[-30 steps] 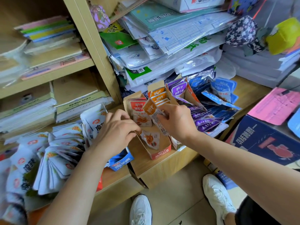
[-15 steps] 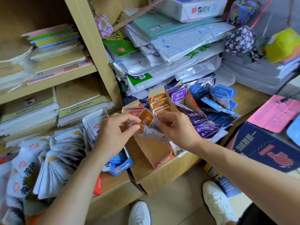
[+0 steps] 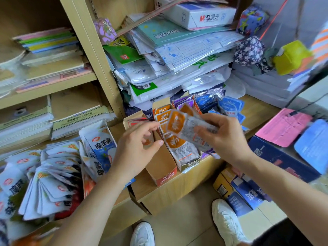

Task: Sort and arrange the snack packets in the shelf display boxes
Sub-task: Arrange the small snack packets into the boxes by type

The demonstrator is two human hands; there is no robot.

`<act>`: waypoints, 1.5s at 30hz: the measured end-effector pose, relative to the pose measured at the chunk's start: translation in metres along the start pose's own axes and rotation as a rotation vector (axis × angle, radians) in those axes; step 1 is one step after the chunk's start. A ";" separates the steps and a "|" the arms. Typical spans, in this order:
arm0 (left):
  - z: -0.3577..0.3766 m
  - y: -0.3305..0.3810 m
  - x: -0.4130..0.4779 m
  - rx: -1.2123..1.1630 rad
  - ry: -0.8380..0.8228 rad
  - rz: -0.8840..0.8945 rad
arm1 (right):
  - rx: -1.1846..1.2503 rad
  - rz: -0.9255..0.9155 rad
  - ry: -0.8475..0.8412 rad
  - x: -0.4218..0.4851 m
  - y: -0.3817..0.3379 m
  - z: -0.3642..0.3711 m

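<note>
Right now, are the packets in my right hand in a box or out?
Out: right hand holds orange packets above the boxes.

Our right hand [image 3: 225, 139] pinches a small fan of orange packets [image 3: 177, 121] just above the open cardboard boxes [image 3: 163, 164] on the shelf [image 3: 177, 189]. Our left hand [image 3: 138, 146] hovers beside them, fingers [image 3: 150, 126] loosely curved, holding nothing. Purple packets [image 3: 183, 102] and blue packets [image 3: 230, 105] stand behind, and white packets [image 3: 53, 174] lie fanned at the left.

Display boxes [image 3: 162, 166], snack packets [image 3: 53, 178] on shelf [image 3: 258, 110]
</note>
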State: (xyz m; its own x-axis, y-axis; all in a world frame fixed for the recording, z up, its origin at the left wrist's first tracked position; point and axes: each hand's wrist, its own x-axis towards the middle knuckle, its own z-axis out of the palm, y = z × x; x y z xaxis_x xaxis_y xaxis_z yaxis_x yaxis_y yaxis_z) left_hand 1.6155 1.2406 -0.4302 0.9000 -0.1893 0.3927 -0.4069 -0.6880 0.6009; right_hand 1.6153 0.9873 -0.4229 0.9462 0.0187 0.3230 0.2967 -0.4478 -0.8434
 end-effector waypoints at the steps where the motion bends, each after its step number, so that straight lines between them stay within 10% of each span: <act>1: 0.005 0.003 0.001 0.052 -0.044 0.013 | -0.021 -0.005 0.059 0.002 0.003 -0.007; 8: 0.054 0.018 0.012 0.327 -0.301 0.031 | -0.123 -0.031 0.183 0.015 0.011 -0.015; 18: 0.044 0.021 -0.003 -0.009 -0.122 0.094 | -0.223 -0.237 0.160 0.037 0.010 0.024; 31: 0.040 0.007 -0.001 0.058 -0.002 0.206 | -0.244 -0.182 -0.493 0.020 0.011 -0.003; 35: 0.039 0.002 0.019 0.067 0.041 0.121 | -0.384 -0.306 -0.446 0.005 0.020 0.004; 45: 0.053 -0.007 0.066 0.346 -0.399 -0.117 | -0.442 -0.314 -0.286 -0.001 0.029 0.012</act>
State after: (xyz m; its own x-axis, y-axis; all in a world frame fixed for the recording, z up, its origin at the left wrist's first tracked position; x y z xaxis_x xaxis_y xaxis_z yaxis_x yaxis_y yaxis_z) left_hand 1.6860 1.1958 -0.4447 0.9529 -0.3031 0.0016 -0.2862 -0.8980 0.3342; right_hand 1.6248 0.9851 -0.4529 0.8376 0.4217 0.3472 0.5433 -0.7096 -0.4486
